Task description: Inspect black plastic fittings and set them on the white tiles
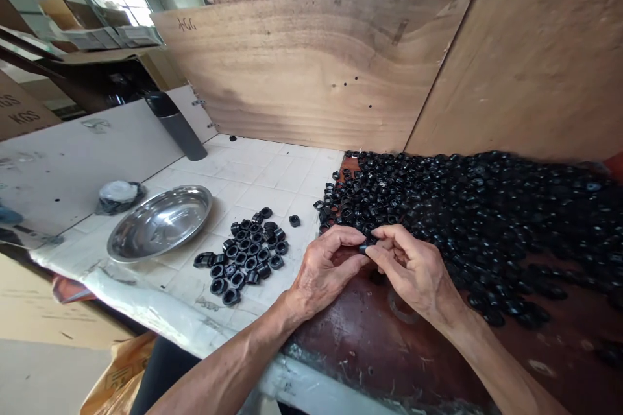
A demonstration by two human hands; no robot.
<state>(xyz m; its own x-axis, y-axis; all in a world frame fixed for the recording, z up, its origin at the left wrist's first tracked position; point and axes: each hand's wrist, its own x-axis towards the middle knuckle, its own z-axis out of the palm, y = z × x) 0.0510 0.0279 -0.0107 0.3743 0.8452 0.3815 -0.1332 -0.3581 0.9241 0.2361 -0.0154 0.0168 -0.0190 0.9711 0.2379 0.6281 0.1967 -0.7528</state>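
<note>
My left hand (327, 267) and my right hand (411, 264) meet over the dark red-brown board (350, 337). Between their fingertips is a small black plastic ring (365, 246), pinched from both sides and partly covered by the fingers. A large heap of similar black rings (467, 207) spreads behind and to the right of my right hand. Left of my left hand, a smaller group of black rings (250, 253) lies on the white tabletop (263, 172). One black ring (294, 220) sits a little apart from that group.
A shallow steel bowl (160, 224) rests on the left of the table. Behind it stand a wrapped roundish bundle (119, 194) and a dark grey bottle (178, 126). Tall plywood panels (311, 65) close off the back; a low white board (92, 149) borders the left.
</note>
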